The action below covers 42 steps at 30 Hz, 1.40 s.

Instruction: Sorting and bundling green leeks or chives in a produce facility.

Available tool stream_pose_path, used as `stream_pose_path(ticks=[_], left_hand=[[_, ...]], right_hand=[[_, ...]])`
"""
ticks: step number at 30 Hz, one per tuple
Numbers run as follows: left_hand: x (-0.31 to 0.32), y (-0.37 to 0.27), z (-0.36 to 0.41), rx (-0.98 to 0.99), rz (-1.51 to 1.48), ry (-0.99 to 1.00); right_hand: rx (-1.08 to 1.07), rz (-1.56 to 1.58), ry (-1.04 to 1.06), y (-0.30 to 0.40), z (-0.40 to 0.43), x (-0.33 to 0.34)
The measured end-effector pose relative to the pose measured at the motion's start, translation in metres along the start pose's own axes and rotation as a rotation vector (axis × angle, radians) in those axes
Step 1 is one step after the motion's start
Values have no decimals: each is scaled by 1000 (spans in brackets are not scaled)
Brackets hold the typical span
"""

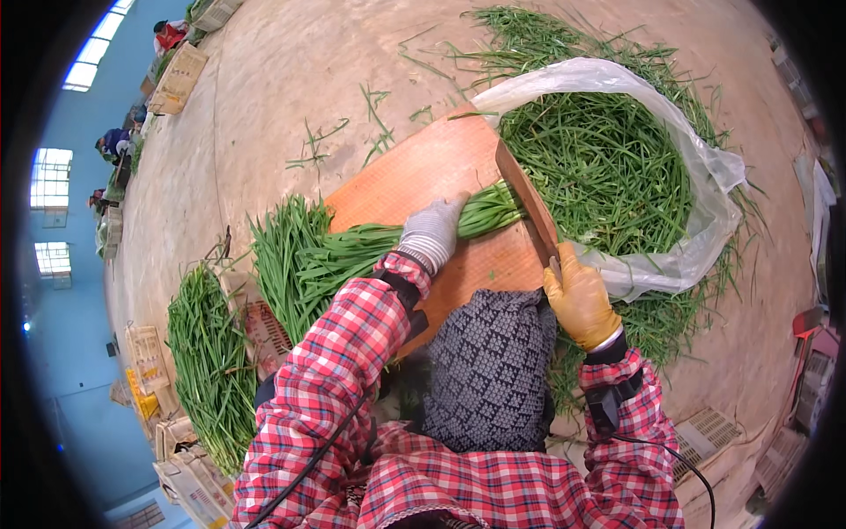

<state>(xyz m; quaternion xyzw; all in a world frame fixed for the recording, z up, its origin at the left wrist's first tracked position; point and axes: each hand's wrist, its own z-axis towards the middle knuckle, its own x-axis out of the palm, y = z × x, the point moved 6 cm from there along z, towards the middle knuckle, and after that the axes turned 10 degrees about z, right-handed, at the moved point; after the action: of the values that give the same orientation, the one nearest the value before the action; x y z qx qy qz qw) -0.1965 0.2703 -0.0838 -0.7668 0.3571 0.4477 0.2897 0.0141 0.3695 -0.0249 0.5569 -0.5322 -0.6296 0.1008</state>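
Observation:
My left hand [433, 231], in a grey-striped glove, is closed around a bunch of long green leafy stalks [490, 210] lying across an orange board [416, 175]. The leafy ends spread over the board's left side. My right hand [581, 301], in a yellow rubber glove, grips the handle of a broad-bladed knife [529, 195]. Its blade stands at the cut ends of the bunch, near the board's right edge; whether it touches them I cannot tell. Right beside the board, a clear plastic bag [710, 172] gapes wide, filled with loose green trimmings [601, 165].
More trimmings [529, 33] lie scattered on the floor around the bag. To my left, a heap of green stalks [208, 370] rests by a plastic crate [261, 317]. Other crates [145, 357] line the left side. Several people work far off by the blue wall [86, 330].

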Motion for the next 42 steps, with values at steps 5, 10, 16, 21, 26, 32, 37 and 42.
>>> stream_pose_path(ticks=[5,10,16,21,26,32,37,42], left_hand=[[-3,-2,-2,11,29,-22],[-1,-2,-1,27,51,-29],[-16,-9,-11,27,57,-100],[-41,-42,-41,183,119,-80],[-97,-4,-86,24,74,-148],[-156,35,-146,42,-245,-438],[-159,18,-187,145,-728,-390],[-155,-12,-209,219,-518,-582]], right_hand=[[-19,20,25,1,13,-14],[-27,67,128,2,53,-7],[-38,106,-91,-23,84,29],[-33,-1,-147,-31,95,34],[121,44,-288,-47,79,19],[-277,-52,-354,-35,45,-8],[-56,-289,-9,-39,50,57],[-20,-347,75,-30,36,53]])
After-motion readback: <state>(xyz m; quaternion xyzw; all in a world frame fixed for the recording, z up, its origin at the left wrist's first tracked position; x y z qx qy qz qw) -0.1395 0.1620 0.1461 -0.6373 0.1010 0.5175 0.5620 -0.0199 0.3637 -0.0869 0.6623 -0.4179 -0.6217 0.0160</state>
